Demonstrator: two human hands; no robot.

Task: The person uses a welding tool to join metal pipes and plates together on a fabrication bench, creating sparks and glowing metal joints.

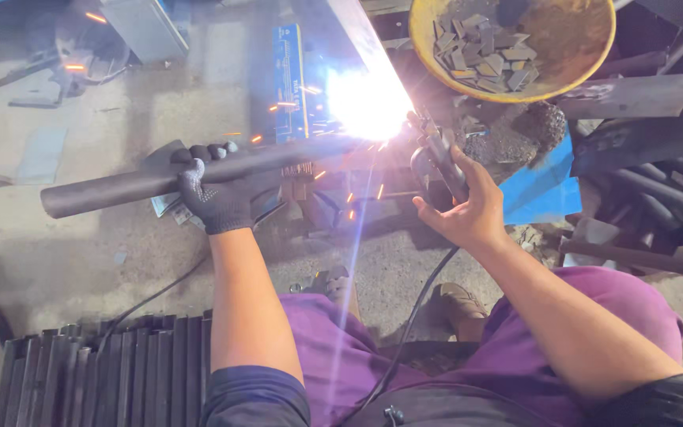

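White arc glare [369, 103] hides the joint; gloved left hand [213, 194] clamps the steel pipe [120, 188], bare right hand [464, 209] wraps the electrode holder [436, 154].

Black glove [213, 198], yellow bowl [579, 63], purple trousers [515, 348].

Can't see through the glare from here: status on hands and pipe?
Left hand gloved, gripping dark pipe. Right hand bare, holding electrode holder. Arc at pipe end; nothing blocking.
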